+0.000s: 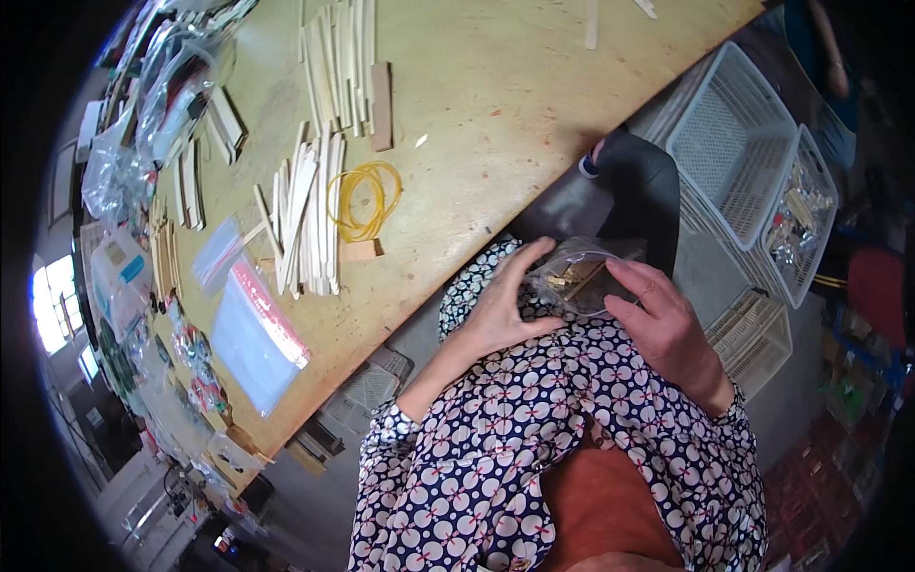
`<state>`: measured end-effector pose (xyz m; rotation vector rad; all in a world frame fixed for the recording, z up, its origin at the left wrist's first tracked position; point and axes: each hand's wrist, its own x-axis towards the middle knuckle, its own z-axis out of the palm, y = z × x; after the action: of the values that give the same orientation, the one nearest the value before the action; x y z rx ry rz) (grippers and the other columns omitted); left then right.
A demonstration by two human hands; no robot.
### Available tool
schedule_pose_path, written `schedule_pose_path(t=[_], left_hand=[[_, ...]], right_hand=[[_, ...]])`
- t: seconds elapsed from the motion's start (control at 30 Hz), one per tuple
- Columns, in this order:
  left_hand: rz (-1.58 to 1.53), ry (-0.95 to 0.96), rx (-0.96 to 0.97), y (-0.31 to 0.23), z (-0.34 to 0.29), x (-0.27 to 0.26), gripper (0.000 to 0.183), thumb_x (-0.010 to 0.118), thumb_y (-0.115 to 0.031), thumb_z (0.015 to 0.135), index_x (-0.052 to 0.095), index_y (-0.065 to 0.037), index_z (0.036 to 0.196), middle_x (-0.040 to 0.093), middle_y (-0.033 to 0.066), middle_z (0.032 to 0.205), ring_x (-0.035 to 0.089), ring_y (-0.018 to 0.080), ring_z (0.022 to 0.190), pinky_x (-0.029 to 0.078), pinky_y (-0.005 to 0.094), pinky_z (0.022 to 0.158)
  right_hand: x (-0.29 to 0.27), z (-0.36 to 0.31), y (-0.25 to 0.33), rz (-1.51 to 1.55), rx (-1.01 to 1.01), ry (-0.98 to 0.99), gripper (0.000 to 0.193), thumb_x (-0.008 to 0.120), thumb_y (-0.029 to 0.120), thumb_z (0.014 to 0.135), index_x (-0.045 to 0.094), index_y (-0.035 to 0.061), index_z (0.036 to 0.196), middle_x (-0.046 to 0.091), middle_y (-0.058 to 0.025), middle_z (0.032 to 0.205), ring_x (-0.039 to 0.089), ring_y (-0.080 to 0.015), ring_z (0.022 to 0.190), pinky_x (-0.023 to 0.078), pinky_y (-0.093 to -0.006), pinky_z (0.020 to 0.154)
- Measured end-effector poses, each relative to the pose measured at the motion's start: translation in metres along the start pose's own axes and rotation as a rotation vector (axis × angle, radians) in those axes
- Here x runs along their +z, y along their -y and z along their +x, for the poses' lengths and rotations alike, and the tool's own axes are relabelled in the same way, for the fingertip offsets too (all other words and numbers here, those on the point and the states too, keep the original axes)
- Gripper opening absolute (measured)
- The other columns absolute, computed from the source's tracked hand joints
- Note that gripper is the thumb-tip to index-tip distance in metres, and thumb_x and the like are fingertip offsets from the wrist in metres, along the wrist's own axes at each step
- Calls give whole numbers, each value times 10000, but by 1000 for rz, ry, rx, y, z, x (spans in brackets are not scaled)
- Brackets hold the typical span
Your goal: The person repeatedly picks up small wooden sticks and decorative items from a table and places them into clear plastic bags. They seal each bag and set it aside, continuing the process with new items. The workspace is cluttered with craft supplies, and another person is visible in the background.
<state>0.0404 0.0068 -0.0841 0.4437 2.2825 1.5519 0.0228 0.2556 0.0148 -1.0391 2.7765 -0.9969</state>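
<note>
Tabletop (477,143): yellowish board, smooth, with scattered reddish-brown marks. Wooden strips (310,214): pale, flat, narrow, in a loose overlapping bundle; second bundle (334,71) of like strips farther up the table, a brown flat piece (381,107) alongside. Loops (360,232): yellow, thin, tube-like, coiled beside the nearer bundle. Flat plastic bags (250,343): stacked, translucent, a red-and-white band along the upper edge. Garment (496,410): dark blue cloth, pale round flower pattern. Baskets (701,162): white plastic, lattice walls, at the right; the outer basket (823,243) contains small packets.

Edges and room: table edge runs diagonally from lower left to upper right, near the left hand. A broad stretch of board lies between the strips and that edge. Grey floor (710,248) shows between the person and the baskets.

Clear plastic bag (593,290): over the person's lap, between both hands, just off the table edge; thin, glossy, creased, rounded in outline, with small shiny brass-coloured pieces (570,276) inside. Left hand (505,300): spread, thumb and forefinger wide apart around the bag's left side. Right hand (662,315): half-curled, fingertips at the bag's right side; whether they pinch the film cannot be told.
</note>
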Motion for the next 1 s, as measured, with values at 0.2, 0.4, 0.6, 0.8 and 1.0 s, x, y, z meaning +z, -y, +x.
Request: schedule_pose_path(t=[0.2,0.4,0.6,0.8,1.0], left_hand=[[-30,-214,-18,2,2,8,468,789,-77,763,620,-50,1198,649,113,1205,637,260,1093,503,353,927],[59,-336,137,5,-15,-3,101,753,-108,812,701,-52,878,719,86,952,668,258,843,508,354,769],[220,-177,136,-21,-31,-26,175,742,-162,839,603,-61,871,603,83,809,635,268,750,535,381,629],[635,-574,251,-76,-57,-99,176,723,-42,809,690,-50,982,703,85,925,679,249,791,540,343,656],[800,-769,-42,-72,-45,-156,188,721,7,796,719,-68,969,671,80,903,627,245,773,524,347,685]], right_hand=[[0,2,2,-2,-38,17,210,649,-12,751,650,-51,957,608,-207,1236,619,-368,1114,545,-412,918],[-4,11,6,50,-69,67,200,639,-20,751,640,-49,948,624,-200,1209,618,-361,1116,538,-419,926],[16,12,0,98,-101,20,149,643,-64,715,643,-57,864,648,-210,1156,629,-383,1080,539,-439,910],[23,19,-7,38,-72,47,136,659,-48,730,654,-28,865,643,-196,1164,625,-378,1080,535,-426,906],[24,19,-11,-5,-50,73,135,669,-15,741,657,-12,875,643,-189,1150,623,-369,1065,535,-417,892]])
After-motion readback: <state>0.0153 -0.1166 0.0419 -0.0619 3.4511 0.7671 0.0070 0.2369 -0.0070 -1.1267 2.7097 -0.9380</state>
